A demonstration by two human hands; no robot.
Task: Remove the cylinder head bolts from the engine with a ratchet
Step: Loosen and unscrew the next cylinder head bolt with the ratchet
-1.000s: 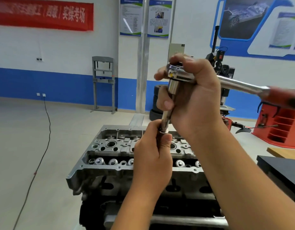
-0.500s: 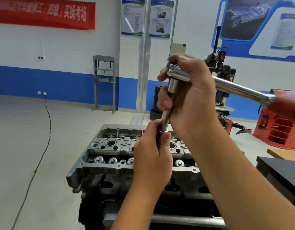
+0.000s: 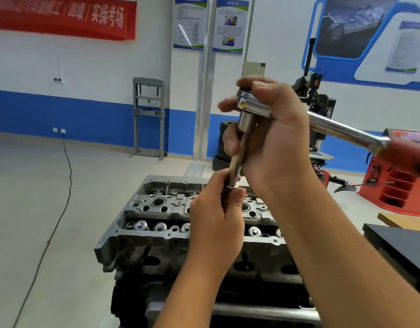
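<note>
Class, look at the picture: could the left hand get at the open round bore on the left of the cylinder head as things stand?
Probably yes: nothing lies over the bore, but the left hand first must let go of the bolt.

ratchet [image 3: 298, 119]: chrome head and shaft, red grip at right edge, held above engine, handle sloping down to the right | extension [image 3: 236, 159]: chrome, hangs from head, tilted slightly | bolt: hidden in left hand | engine [image 3: 157, 223]: grey aluminium cylinder head, valve springs exposed, upright below.
</note>
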